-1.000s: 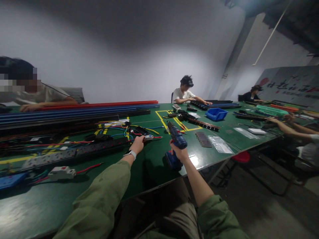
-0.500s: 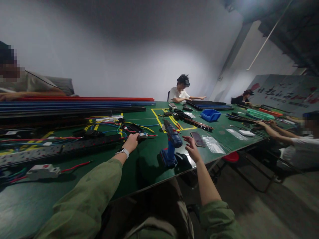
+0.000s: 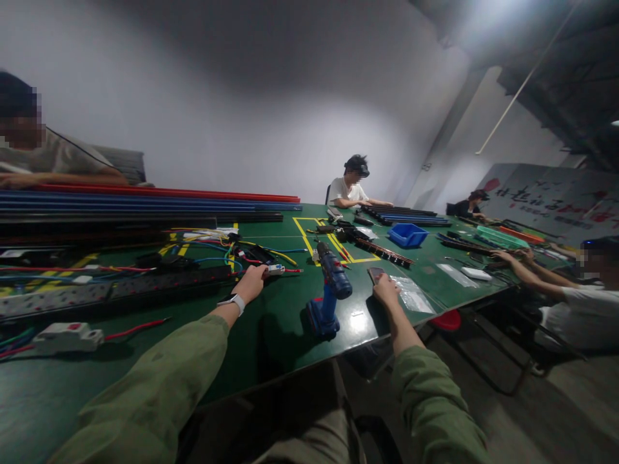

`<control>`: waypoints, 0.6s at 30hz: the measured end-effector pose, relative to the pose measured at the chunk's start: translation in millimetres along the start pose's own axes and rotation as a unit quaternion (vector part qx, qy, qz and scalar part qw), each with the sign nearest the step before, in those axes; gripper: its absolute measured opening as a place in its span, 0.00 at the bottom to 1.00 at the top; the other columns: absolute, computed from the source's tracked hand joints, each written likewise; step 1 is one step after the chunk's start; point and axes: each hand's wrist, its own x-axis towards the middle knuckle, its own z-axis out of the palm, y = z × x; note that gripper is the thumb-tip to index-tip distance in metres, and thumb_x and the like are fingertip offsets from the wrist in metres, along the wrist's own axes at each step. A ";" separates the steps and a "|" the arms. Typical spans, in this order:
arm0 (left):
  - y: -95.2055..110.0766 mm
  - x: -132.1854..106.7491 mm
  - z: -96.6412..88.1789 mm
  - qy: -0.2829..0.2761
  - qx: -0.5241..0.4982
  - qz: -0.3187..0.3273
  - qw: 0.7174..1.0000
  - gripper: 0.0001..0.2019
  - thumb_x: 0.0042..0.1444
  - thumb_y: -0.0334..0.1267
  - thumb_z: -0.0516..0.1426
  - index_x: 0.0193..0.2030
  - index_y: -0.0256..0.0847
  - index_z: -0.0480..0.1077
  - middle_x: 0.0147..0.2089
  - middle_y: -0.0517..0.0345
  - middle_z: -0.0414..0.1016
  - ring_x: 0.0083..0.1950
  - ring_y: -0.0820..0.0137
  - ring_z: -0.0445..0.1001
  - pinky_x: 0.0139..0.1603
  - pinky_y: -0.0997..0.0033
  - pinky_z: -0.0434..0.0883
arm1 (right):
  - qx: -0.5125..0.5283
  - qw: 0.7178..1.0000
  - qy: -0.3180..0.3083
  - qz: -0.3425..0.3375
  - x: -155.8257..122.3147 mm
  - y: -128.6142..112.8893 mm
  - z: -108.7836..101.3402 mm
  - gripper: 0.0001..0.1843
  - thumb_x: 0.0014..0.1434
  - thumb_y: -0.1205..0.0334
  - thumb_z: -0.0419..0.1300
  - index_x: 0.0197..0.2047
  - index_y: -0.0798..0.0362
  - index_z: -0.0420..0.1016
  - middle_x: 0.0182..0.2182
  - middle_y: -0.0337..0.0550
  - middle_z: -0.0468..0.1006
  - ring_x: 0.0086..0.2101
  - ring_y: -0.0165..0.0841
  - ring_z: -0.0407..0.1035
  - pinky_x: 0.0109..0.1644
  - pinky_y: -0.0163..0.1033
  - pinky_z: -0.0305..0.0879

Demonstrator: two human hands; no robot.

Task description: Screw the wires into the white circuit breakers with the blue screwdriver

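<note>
My left hand [image 3: 252, 283], with a watch on its wrist, is closed on a small white circuit breaker [image 3: 275, 270] low over the green table; a short red wire sticks out of its right end. On the right, my right hand [image 3: 387, 291] is over a dark phone [image 3: 374, 275], fingers wrapped about it and covering most of it. Between my hands a blue cordless drill [image 3: 333, 277] stands upright on its battery. A second white circuit breaker [image 3: 68, 338] with a red wire lies at the near left.
Long power strips [image 3: 111, 290] and loose wires cover the left side, with red, blue and black bars [image 3: 193, 200] behind. Clear plastic bags [image 3: 410, 293], a blue bin [image 3: 407, 235] and a copper strip [image 3: 384, 249] lie right. Several co-workers sit around the table; a red stool [image 3: 445, 320] stands beneath its edge.
My right hand has moved from beside the drill down onto the phone and closed around it. The left hand stays on the circuit breaker. The view has shifted slightly.
</note>
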 end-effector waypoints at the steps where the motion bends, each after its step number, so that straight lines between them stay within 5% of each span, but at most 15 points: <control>1: 0.2 0.0 -0.2 0.000 -0.001 0.004 1.000 0.23 0.61 0.23 0.52 0.61 0.38 0.74 0.52 0.44 0.72 0.53 0.60 0.75 0.67 0.61 0.67 | 0.008 1.000 0.002 0.004 -0.6 -0.8 -0.5 0.31 0.60 0.67 0.57 0.66 0.58 0.66 0.58 0.67 0.73 0.61 0.54 0.65 0.65 0.58 0.52; 7: 3.3 -0.8 -2.9 0.006 0.005 0.014 1.000 0.22 0.61 0.23 0.53 0.60 0.36 0.75 0.49 0.43 0.74 0.57 0.59 0.74 0.66 0.62 0.67 | 0.049 0.998 0.019 0.020 -10.2 -7.5 -8.1 0.34 0.55 0.69 0.57 0.67 0.57 0.66 0.61 0.64 0.72 0.62 0.54 0.65 0.66 0.59 0.54; 10: 3.6 -1.6 -3.3 0.006 0.007 0.019 1.000 0.23 0.60 0.21 0.53 0.61 0.35 0.74 0.49 0.43 0.75 0.57 0.59 0.74 0.66 0.63 0.67 | 0.207 0.975 0.041 -0.074 -31.6 -17.1 -12.3 0.40 0.52 0.71 0.56 0.69 0.55 0.65 0.63 0.61 0.72 0.63 0.50 0.65 0.67 0.56 0.57; 14: 4.5 -3.1 -3.5 0.007 0.012 0.020 1.000 0.24 0.59 0.20 0.52 0.61 0.35 0.74 0.49 0.43 0.75 0.56 0.59 0.75 0.66 0.63 0.67 | 0.468 0.830 -0.113 -0.281 -85.8 -38.3 -15.2 0.48 0.52 0.66 0.62 0.75 0.44 0.58 0.69 0.52 0.69 0.66 0.48 0.64 0.66 0.57 0.61; 16: 5.6 -4.0 -4.3 0.006 0.019 0.022 1.000 0.25 0.59 0.19 0.51 0.61 0.35 0.74 0.49 0.43 0.75 0.57 0.59 0.74 0.66 0.64 0.66 | 0.551 0.755 -0.188 -0.300 -114.7 -53.9 -16.6 0.51 0.51 0.62 0.71 0.76 0.40 0.58 0.70 0.49 0.67 0.67 0.47 0.63 0.67 0.54 0.61; 18: 6.6 -5.0 -5.3 0.005 0.027 0.026 0.999 0.25 0.59 0.19 0.51 0.61 0.35 0.74 0.50 0.43 0.75 0.59 0.59 0.73 0.66 0.64 0.66 | 0.586 0.725 -0.224 -0.283 -137.4 -73.4 -17.3 0.50 0.48 0.59 0.76 0.72 0.41 0.65 0.67 0.48 0.71 0.65 0.47 0.66 0.66 0.52 0.63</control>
